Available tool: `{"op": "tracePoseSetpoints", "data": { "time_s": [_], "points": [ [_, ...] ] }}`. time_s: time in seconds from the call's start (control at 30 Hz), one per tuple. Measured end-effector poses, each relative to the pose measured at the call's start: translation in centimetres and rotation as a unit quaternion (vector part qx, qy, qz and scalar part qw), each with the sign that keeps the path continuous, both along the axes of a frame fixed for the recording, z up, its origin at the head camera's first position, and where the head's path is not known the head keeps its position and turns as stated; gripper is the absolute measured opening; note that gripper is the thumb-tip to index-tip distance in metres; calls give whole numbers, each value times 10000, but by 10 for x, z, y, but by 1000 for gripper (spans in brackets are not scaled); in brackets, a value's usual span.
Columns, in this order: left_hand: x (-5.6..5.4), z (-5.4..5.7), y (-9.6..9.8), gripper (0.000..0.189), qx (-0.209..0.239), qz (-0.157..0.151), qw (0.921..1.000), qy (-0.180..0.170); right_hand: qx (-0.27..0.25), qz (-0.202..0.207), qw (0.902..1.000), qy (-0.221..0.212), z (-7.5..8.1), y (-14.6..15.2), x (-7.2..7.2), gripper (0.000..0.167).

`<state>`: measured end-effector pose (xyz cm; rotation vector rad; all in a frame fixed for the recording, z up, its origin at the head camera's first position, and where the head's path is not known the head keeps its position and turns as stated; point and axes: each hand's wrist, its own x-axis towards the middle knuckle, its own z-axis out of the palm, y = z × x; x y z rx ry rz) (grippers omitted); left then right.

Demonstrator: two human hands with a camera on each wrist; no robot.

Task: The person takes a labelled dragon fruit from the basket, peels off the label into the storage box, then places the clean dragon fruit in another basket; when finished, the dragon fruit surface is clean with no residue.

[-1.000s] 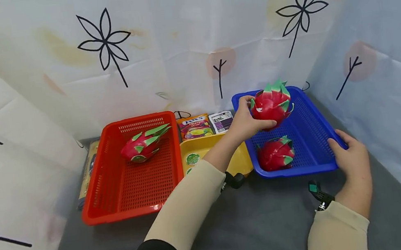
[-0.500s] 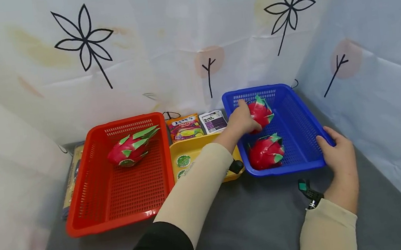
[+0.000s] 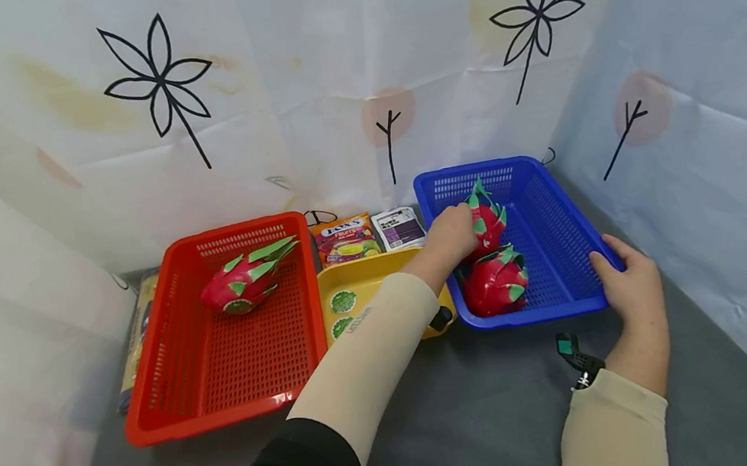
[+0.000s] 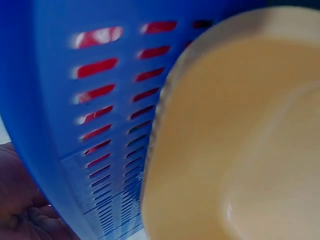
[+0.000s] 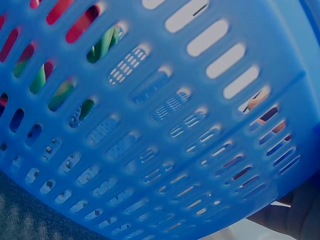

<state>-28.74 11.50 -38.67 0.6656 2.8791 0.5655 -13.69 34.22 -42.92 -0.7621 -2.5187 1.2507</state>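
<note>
In the head view my left hand (image 3: pixel 450 239) reaches over the left rim of the blue basket (image 3: pixel 555 312) and holds a red dragon fruit (image 3: pixel 489 226) with green-tipped leaves pointing up; its fingertips are hidden. A second dragon fruit (image 3: pixel 495 284) lies just in front of it inside the basket. My right hand (image 3: pixel 631 284) grips the basket's right front corner, thumb over the rim. Through the slots in the left wrist view, red fruit skin shows behind the blue basket wall (image 4: pixel 55 125). The right wrist view looks through the slotted basket side (image 5: pixel 250 30).
On the left stands a red basket (image 3: pixel 244 371) with one dragon fruit (image 3: pixel 244 282) in it. Between the baskets sit a yellow tray (image 3: pixel 377 263), a Fox's fruits sweet bag (image 3: pixel 347 240) and a white-and-purple packet (image 3: pixel 398 228). A flat pack (image 3: pixel 138 329) lies left of the red basket.
My left hand has lowered the dragon fruit from above the blue basket into it, behind the other one, and the fruit's leaves have turned upward. The right hand keeps its grip on the basket.
</note>
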Motion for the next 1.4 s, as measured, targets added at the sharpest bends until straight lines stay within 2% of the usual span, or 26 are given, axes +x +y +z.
{"op": "tracePoseSetpoints", "data": {
  "time_s": [0.2,0.3,0.4,0.5,0.7,0.8,0.9,1.07,1.17,1.4],
  "points": [
    [4,-1,-6,52,362,-112,9993,-50,22,86,10000,-6,0,1,0,63],
    [9,0,-12,54,752,-127,9971,-14,120,126,9998,-68,0,1,0,63],
    [18,5,-20,56,1273,-154,9917,59,280,141,9994,-146,1,2,0,63],
    [31,14,-32,59,1838,-130,9828,91,379,151,9989,-234,3,1,-1,63],
    [65,39,-67,57,2767,-264,9599,370,743,289,9963,-334,8,-1,-4,64],
    [81,50,-92,55,2994,-436,9506,698,931,398,9945,-279,8,-2,-3,64],
    [94,56,-120,52,3227,-557,9386,1089,1005,461,9936,-215,8,-1,0,63],
    [112,55,-171,48,3713,-595,9066,1917,1078,484,9927,-257,10,-1,2,63],
    [124,54,-201,50,3981,-510,8880,2242,1144,522,9916,-292,12,-1,2,64],
    [155,44,-267,53,4164,155,8651,2792,1138,579,9910,-408,14,-4,2,66]
  ]
}}
